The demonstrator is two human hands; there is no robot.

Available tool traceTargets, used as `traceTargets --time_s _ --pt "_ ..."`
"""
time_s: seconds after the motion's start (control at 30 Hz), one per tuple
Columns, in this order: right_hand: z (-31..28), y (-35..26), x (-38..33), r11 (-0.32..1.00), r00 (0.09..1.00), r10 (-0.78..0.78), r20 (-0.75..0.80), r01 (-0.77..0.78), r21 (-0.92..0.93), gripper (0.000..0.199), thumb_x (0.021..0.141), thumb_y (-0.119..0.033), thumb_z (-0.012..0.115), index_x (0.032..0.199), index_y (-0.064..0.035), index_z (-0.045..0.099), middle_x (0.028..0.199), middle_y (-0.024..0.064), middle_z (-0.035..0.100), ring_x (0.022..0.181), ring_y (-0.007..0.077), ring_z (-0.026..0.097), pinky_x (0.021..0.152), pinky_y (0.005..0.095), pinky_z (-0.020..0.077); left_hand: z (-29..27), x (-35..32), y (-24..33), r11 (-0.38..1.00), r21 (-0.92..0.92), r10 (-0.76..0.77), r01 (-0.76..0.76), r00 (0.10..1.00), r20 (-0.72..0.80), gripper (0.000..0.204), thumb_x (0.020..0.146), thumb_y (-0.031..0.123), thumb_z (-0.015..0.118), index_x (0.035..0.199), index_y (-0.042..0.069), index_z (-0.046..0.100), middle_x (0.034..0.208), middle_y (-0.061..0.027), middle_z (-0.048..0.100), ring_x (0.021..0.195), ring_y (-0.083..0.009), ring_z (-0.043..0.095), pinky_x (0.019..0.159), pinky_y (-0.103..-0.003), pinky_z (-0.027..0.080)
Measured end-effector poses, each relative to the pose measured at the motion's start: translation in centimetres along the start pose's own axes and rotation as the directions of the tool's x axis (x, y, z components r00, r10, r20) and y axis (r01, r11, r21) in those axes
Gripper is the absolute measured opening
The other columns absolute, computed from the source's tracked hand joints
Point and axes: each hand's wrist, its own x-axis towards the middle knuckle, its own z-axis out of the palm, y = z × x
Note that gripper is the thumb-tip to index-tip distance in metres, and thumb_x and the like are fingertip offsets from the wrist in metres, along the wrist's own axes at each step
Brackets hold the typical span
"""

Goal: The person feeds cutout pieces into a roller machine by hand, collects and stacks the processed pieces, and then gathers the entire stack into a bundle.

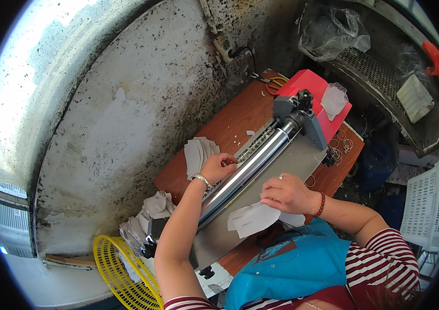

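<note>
A grey roller machine (260, 165) with a shiny metal roller and a red end housing (312, 88) sits on a brown wooden table (229, 124). My left hand (218, 168), with a bracelet at the wrist, reaches over the roller and touches a small stack of grey cut pieces (197, 155) lying behind it. My right hand (287, 194), wearing a ring and a red bead bracelet, holds white paper-like pieces (253, 218) on the machine's grey front plate (291, 163). A blue apron (291, 263) covers my lap.
A pile of grey pieces (147, 217) lies at the table's left end above a yellow mesh basket (121, 274). Rubber bands (339, 147) lie by the red housing. A stained wall (126, 113), a white crate (431, 206), clear plastic bags (333, 31) and a wall socket (224, 46) surround the table.
</note>
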Motion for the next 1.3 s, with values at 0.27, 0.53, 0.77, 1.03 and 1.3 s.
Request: traceTargets --time_s 0.27,0.53,0.77,1.03,1.3 --pt "0.3 -2.2 -1.0 0.994 0.981 0.045 0.189 -0.026 -0.104 0.025 0.076 -0.026 0.077 0.092 -0.0113 0.065 0.105 0.004 0.057 0.099 0.0212 0.056 0.086 0.037 0.0382 -3.6 1.0 -4.7 0.995 -0.024 -0.099 0.101 0.856 -0.507 0.027 0.074 0.008 0.068 0.1 0.001 0.069 0.084 -0.0045 0.068 0.074 -0.0125 0.062 0.069 -0.029 0.051" --pt "0.8 -1.6 -1.2 0.977 0.991 0.119 0.063 -0.128 0.168 0.014 0.081 -0.018 0.073 0.087 -0.0115 0.063 0.085 0.0017 0.061 0.083 0.0206 0.059 0.078 0.0346 0.043 -5.5 -0.4 -9.3 0.8 0.291 -0.148 0.524 0.643 -0.751 0.022 0.078 0.009 0.064 0.1 0.007 0.069 0.097 -0.0161 0.066 0.085 -0.0315 0.066 0.077 -0.042 0.053" --pt "-3.5 1.9 -2.3 0.551 0.763 0.546 0.347 -0.639 0.537 0.017 0.087 -0.011 0.069 0.1 -0.0029 0.061 0.077 0.0042 0.066 0.069 0.0118 0.062 0.062 0.0271 0.0493 -4.1 0.6 -8.9 0.764 0.419 -0.421 0.491 0.871 -0.255 0.037 0.079 0.018 0.067 0.116 0.011 0.068 0.108 -0.0134 0.067 0.101 -0.029 0.065 0.09 -0.041 0.052" --pt "-2.4 4.4 -0.2 0.465 0.654 0.658 0.373 -0.742 0.482 0.012 0.087 -0.012 0.068 0.09 -0.0029 0.061 0.077 0.0061 0.067 0.067 0.0127 0.062 0.059 0.0285 0.05 -0.7 2.1 -0.2 1.0 -0.024 -0.014 0.012 0.996 -0.093 0.035 0.085 0.028 0.065 0.108 0.002 0.069 0.091 -0.0112 0.068 0.08 -0.0187 0.064 0.076 -0.032 0.051" --pt "-1.1 0.8 0.0 0.936 0.931 0.339 0.136 -0.348 0.053 0.02 0.079 -0.024 0.074 0.089 -0.011 0.063 0.082 0.006 0.059 0.075 0.0252 0.06 0.065 0.0379 0.0466 -0.3 3.2 1.0 0.998 -0.044 -0.056 0.053 0.995 -0.087 0.023 0.081 0.014 0.068 0.1 0.002 0.07 0.085 -0.0057 0.069 0.076 -0.0118 0.062 0.071 -0.027 0.051"
